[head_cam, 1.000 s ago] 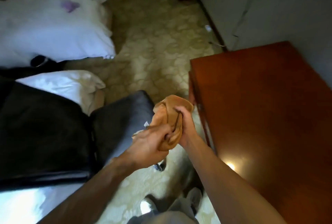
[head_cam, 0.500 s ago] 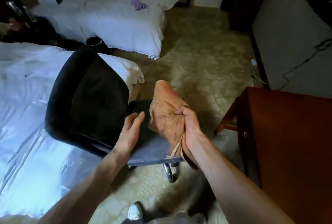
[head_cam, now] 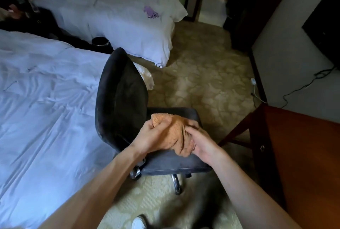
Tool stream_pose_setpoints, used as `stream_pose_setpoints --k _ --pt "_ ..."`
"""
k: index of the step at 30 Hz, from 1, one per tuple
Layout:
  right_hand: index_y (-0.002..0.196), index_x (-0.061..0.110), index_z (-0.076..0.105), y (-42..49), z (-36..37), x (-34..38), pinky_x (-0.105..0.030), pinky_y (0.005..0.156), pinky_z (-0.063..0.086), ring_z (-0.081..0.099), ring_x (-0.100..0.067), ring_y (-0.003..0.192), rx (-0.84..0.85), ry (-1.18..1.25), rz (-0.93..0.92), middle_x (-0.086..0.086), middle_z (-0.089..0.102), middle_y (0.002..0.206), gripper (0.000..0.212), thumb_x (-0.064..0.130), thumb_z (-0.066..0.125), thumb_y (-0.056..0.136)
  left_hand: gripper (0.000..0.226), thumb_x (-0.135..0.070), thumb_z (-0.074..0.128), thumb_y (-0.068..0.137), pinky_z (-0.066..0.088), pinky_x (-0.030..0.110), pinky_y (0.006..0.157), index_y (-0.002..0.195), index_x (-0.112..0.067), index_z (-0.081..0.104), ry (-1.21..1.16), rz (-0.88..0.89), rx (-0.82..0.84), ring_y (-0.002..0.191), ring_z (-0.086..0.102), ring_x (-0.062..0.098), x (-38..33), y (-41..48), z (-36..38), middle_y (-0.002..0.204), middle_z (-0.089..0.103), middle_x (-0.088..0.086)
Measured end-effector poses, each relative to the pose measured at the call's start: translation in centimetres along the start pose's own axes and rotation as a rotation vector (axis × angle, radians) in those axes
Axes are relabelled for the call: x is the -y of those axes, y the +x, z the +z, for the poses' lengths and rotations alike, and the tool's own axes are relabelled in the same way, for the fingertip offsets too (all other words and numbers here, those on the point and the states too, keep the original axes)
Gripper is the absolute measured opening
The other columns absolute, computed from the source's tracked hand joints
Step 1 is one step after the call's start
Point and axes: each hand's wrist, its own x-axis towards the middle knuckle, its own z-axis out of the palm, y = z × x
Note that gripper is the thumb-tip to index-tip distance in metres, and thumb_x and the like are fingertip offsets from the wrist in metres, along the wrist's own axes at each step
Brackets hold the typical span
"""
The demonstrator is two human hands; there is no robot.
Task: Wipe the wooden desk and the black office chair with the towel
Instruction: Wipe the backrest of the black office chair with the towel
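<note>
Both hands — left hand [head_cam: 152,137], right hand [head_cam: 202,142] — bunch the soft, light orange terry towel [head_cam: 174,129] at frame centre, over the black office chair [head_cam: 121,100]; gripped anywhere, it folds easily.

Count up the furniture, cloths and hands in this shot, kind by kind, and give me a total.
Beds: 2, near bed, far bed
Chairs: 1, black office chair
Desks: 1, wooden desk
Towels: 1, orange towel, held over the chair seat
Hands: 2, left hand, right hand, both gripping the towel
Total: 7
</note>
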Motion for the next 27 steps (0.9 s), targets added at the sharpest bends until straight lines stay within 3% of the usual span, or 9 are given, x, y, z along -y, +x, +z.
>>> stream_pose_setpoints --k 5,9,13,17,18,20,22,24,27 --pt "0.125 0.020 0.072 -0.4 0.6 1.0 -0.044 0.098 0.055 0.070 -0.024 0.115 0.019 0.027 -0.137 -0.006 0.076 0.118 0.031 0.025 0.073 0.095 0.024 -0.012 0.069 0.096 0.061 0.028 0.081 0.120 -0.013 0.067 0.064 0.052 0.162 0.101 0.074 0.017 -1.4 -0.5 -4.1 0.110 0.077 0.005" --pt "0.121 0.018 0.071 0.0 1.0 1.4 -0.044 0.103 0.053 0.066 -0.023 0.114 -0.239 -0.224 -0.237 -0.005 0.074 0.115 0.036 0.038 0.076 0.092 0.047 -0.046 0.073 0.092 0.060 0.042 0.094 0.127 -0.016 0.061 0.369 0.049 0.243 0.110 0.071 0.018 -1.4 -0.4 -5.9 0.120 0.072 0.006" --pt "0.136 0.009 0.050 0.6 2.4 1.5 -0.039 0.096 0.050 0.062 -0.029 0.119 -0.480 -0.351 -0.242 -0.009 0.064 0.124 0.062 0.045 0.074 0.091 0.044 -0.047 0.073 0.091 0.061 0.044 0.092 0.120 -0.014 0.065 0.367 0.023 0.148 0.103 0.073 0.018 -1.2 0.3 -5.2 0.113 0.073 0.004" --pt "0.162 0.027 0.012 -0.7 1.9 1.8 -0.049 0.119 0.036 0.039 -0.030 0.146 -0.253 -0.379 -0.243 -0.008 0.037 0.160 0.107 0.046 0.082 0.084 0.039 -0.029 0.081 0.087 0.061 0.031 0.087 0.119 -0.011 0.068 0.248 -0.007 0.120 0.111 0.071 0.023 -1.4 0.4 -6.5 0.107 0.076 -0.001" --pt "0.163 0.031 0.010 -1.1 1.7 2.0 -0.048 0.121 0.033 0.034 -0.027 0.149 -0.143 -0.419 -0.240 -0.006 0.032 0.163 0.114 0.048 0.085 0.079 0.062 -0.025 0.084 0.084 0.058 0.027 0.087 0.136 -0.007 0.056 0.233 -0.024 0.131 0.116 0.068 0.023 -1.5 0.3 -6.9 0.114 0.074 -0.002" --pt "0.162 0.037 0.016 -1.8 1.2 2.2 -0.042 0.122 0.032 0.033 -0.019 0.149 0.083 -0.599 -0.214 0.002 0.033 0.161 0.123 0.054 0.090 0.066 0.127 -0.025 0.092 0.075 0.052 0.026 0.092 0.163 -0.019 0.001 0.333 -0.075 0.179 0.123 0.058 0.017 -1.1 0.1 -7.6 0.134 0.057 -0.005" --pt "0.157 0.046 0.023 -1.8 1.3 2.0 -0.040 0.120 0.034 0.035 -0.016 0.147 0.190 -0.940 -0.181 0.009 0.033 0.158 0.124 0.061 0.094 0.057 0.149 -0.026 0.096 0.070 0.051 0.030 0.094 0.159 -0.034 -0.023 0.576 -0.091 0.336 0.120 0.059 0.019 -0.9 0.1 -7.5 0.141 0.055 0.000" --pt "0.150 0.046 0.038 -1.6 2.2 1.6 -0.043 0.118 0.038 0.039 -0.020 0.142 0.136 -1.238 -0.216 0.006 0.033 0.155 0.101 0.054 0.091 0.065 0.132 -0.030 0.093 0.072 0.043 0.029 0.107 0.164 -0.027 0.000 0.975 -0.080 0.391 0.135 0.052 0.021 -0.8 -0.3 -6.5 0.147 0.051 0.000" --pt "0.122 0.037 0.068 -1.7 4.0 1.3 -0.039 0.108 0.046 0.051 -0.018 0.132 -0.009 -1.286 -0.458 0.005 0.054 0.138 0.044 0.041 0.083 0.081 0.064 -0.042 0.076 0.088 0.040 0.029 0.110 0.142 -0.020 0.049 1.411 0.036 0.246 0.132 0.051 0.022 0.0 -0.5 -5.6 0.139 0.052 0.003"
